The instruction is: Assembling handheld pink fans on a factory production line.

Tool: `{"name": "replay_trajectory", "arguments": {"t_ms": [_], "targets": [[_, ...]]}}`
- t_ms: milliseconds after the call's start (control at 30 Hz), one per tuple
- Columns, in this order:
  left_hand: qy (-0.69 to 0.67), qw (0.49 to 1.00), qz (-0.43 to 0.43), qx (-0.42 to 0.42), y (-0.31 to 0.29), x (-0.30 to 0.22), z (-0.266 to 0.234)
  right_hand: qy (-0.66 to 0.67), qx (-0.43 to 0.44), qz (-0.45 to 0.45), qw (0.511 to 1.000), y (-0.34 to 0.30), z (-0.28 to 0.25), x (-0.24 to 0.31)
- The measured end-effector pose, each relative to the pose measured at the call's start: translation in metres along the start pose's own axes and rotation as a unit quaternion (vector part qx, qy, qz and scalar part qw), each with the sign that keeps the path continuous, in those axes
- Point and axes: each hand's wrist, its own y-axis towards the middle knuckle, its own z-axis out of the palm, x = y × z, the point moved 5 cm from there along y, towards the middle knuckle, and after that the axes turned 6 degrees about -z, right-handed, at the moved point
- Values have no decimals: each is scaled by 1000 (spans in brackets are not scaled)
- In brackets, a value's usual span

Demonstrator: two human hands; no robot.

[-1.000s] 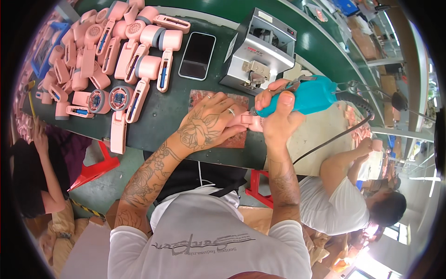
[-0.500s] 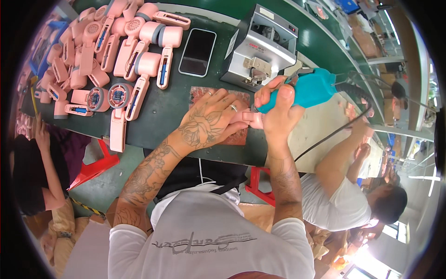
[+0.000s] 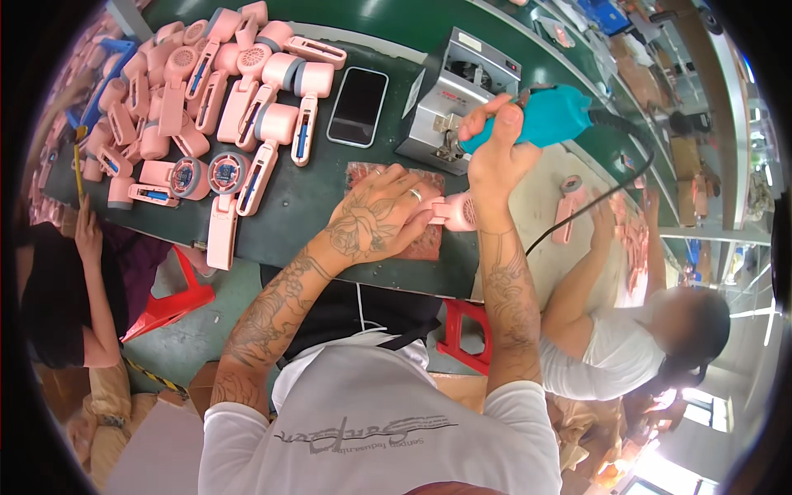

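Note:
My left hand (image 3: pixel 381 213) is closed over a pink handheld fan (image 3: pixel 459 213), pressing it against a worn reddish mat (image 3: pixel 412 247); the fan's round head sticks out to the right, and its handle is mostly under my fingers. In my right hand (image 3: pixel 499 158) is a teal electric screwdriver (image 3: pixel 551 115), its black cable trailing off to the right. The screwdriver's tip end is at the front of a grey metal screw feeder (image 3: pixel 477 78). Whether the tip touches a screw there is too small to tell.
Many pink fans lie heaped at the left (image 3: pixel 173 82), several with handles opened showing blue cells. A phone (image 3: pixel 357 107) lies between heap and feeder. At right, a co-worker's arms reach over a cream surface (image 3: pixel 536 198) holding another pink fan (image 3: pixel 568 210). A red stool (image 3: pixel 466 334) stands below.
My right hand has lifted the electric screwdriver away from the fan, up and left to the screw feeder. My left hand stays on the fan. The co-worker at right has shifted their arms.

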Motion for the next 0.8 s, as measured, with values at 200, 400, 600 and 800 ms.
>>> {"name": "replay_trajectory", "arguments": {"t_ms": [200, 400, 600, 800], "targets": [[-16, 998, -35, 44, 1, 1, -8, -20, -54, 141, 988, -32, -13, 33], [-23, 999, -16, 23, 6, -4, -14, 57, 9, 108, 993, -58, -25, 45], [-18, 1000, -14, 20, 6, -4, -13, 34, 5, 128, 991, -63, -26, 42], [-27, 998, -36, 42, 6, -5, -10, 86, 5, 111, 990, -72, -29, 32]]}}
